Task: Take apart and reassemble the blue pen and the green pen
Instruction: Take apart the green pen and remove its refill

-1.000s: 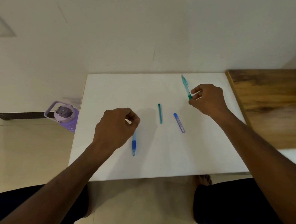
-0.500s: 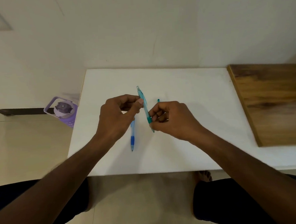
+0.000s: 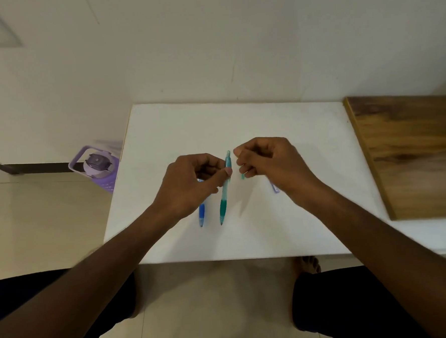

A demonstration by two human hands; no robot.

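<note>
My left hand [image 3: 191, 183] grips the green pen [image 3: 224, 195] by its upper barrel. The pen stands nearly upright over the white table [image 3: 306, 137], tip pointing down towards me. Just to its right, my right hand [image 3: 268, 163] has its fingers curled over the green cap [image 3: 242, 176], of which only the lower end shows. The blue pen [image 3: 201, 213] lies on the table under my left hand, with only its grip and tip visible. The blue cap [image 3: 276, 189] lies behind my right wrist, mostly hidden.
A wooden board [image 3: 411, 152] covers the table's right side. A purple water bottle [image 3: 96, 166] stands on the floor left of the table. A wall rises right behind the table. My knees are below the near edge.
The green pen passed from my right hand into my left hand and swung tip-down. My right hand let go of it and closed over the green cap.
</note>
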